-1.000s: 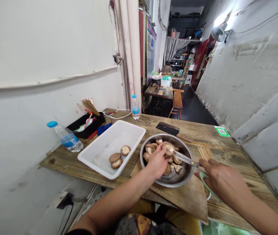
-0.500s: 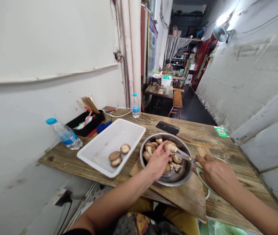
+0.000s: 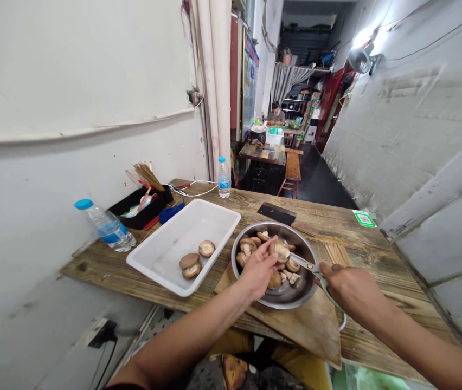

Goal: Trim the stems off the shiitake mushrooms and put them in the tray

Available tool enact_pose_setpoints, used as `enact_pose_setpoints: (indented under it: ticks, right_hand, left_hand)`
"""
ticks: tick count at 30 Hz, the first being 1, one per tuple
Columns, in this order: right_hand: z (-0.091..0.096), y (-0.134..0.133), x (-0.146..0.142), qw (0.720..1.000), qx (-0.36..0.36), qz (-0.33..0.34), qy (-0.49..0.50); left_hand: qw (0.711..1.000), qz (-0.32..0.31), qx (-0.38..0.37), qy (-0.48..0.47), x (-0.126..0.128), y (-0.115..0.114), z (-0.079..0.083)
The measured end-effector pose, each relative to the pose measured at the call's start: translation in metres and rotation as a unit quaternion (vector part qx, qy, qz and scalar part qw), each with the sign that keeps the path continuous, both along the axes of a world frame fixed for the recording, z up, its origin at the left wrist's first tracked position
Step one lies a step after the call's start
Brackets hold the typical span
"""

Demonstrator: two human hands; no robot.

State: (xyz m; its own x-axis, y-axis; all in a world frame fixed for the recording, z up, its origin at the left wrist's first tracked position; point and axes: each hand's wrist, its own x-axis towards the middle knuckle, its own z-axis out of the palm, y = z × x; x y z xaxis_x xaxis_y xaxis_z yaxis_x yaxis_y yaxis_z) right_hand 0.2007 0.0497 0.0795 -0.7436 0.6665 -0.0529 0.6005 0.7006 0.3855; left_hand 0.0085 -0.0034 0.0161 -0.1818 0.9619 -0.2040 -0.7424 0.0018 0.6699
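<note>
My left hand [image 3: 258, 268] hovers over the steel bowl [image 3: 272, 302] and grips a brown shiitake mushroom [image 3: 280, 248] by its cap. My right hand [image 3: 351, 285] is closed on the green handles of a pair of scissors [image 3: 305, 264], whose blades reach the mushroom's stem and look nearly closed. Several more mushrooms [image 3: 249, 246] and cut stem bits [image 3: 292, 278] lie in the bowl. To the left, a white plastic tray [image 3: 166, 238] holds three trimmed mushrooms [image 3: 192, 262].
The bowl rests on a wooden board [image 3: 308, 325] on a plank table [image 3: 361, 244]. A cleaver [image 3: 280, 214] lies behind the bowl, skewers [image 3: 337, 252] to its right. Two water bottles [image 3: 107, 227] [image 3: 224, 179], a black box of chopsticks [image 3: 141, 203]. A person sits far down the corridor [image 3: 275, 115].
My left hand lifted a mushroom slightly above the bowl, and my right hand brought the scissors in from the right until the blades met the mushroom's stem.
</note>
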Motion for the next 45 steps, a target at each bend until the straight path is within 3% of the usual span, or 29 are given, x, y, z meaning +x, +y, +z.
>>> enact_pose_setpoints:
  ticks: [3, 5, 9, 11, 17, 20, 22, 25, 28, 31, 33, 36, 39, 41, 42, 44, 45]
  right_hand:
    - [0.004, 0.006, 0.011, 0.995, -0.068, -0.056, 0.046]
    - [0.004, 0.008, 0.015, 0.974, -0.155, -0.086, 0.141]
    - [-0.009, 0.002, -0.004, 0.845, -0.323, -0.133, 0.404]
    - [-0.02, -0.002, -0.022, 0.823, -0.303, -0.124, 0.464]
    - [-0.039, -0.005, -0.051, 0.855, -0.159, -0.064, 0.49]
    - [-0.04, -0.003, -0.05, 0.835, -0.19, -0.052, 0.513]
    - [-0.037, -0.002, -0.049, 0.801, -0.297, -0.073, 0.514]
    - [-0.03, -0.001, -0.05, 0.707, -0.463, -0.139, 0.516]
    - [-0.02, -0.002, -0.05, 0.638, -0.537, -0.169, 0.525]
    - [-0.013, 0.001, -0.047, 0.596, -0.571, -0.165, 0.54]
    - [-0.013, 0.003, -0.043, 0.602, -0.554, -0.166, 0.551]
    - [-0.02, 0.007, -0.036, 0.65, -0.497, -0.197, 0.541]
    - [-0.029, 0.007, -0.027, 0.67, -0.472, -0.228, 0.525]
    - [-0.033, 0.004, -0.02, 0.665, -0.458, -0.241, 0.538]
    - [-0.034, 0.003, -0.016, 0.658, -0.453, -0.249, 0.548]
    - [-0.039, -0.001, -0.007, 0.642, -0.448, -0.267, 0.563]
    - [-0.042, -0.003, -0.003, 0.633, -0.447, -0.277, 0.568]
  left_hand:
    - [1.0, 0.009, -0.005, -0.003, -0.008, 0.002, -0.002]
    - [0.999, 0.041, -0.001, 0.006, -0.01, 0.002, -0.003]
    - [0.999, 0.035, 0.012, 0.024, -0.005, 0.0, 0.002]
    - [0.999, 0.014, 0.03, 0.03, 0.001, -0.003, 0.005]
    - [0.986, 0.006, 0.075, 0.152, 0.008, -0.006, 0.008]
    - [0.963, 0.019, 0.102, 0.248, 0.004, -0.007, 0.006]
    - [0.953, 0.007, 0.108, 0.284, 0.003, -0.007, 0.005]
    - [0.954, -0.027, 0.12, 0.274, 0.004, -0.006, 0.005]
    - [0.963, -0.031, 0.127, 0.237, 0.002, -0.003, 0.003]
    - [0.974, -0.05, 0.116, 0.188, -0.004, -0.002, 0.002]
    - [0.984, -0.065, 0.102, 0.134, -0.01, -0.003, 0.003]
    - [0.992, -0.04, 0.078, 0.093, -0.022, -0.005, 0.004]
    - [0.984, 0.01, 0.033, 0.174, -0.042, -0.008, 0.0]
    - [0.94, 0.083, -0.011, 0.332, -0.064, -0.013, -0.004]
    - [0.886, 0.134, -0.034, 0.442, -0.078, -0.017, -0.006]
    - [0.722, 0.203, -0.078, 0.657, -0.112, -0.025, -0.011]
    - [0.636, 0.204, -0.099, 0.737, -0.13, -0.029, -0.015]
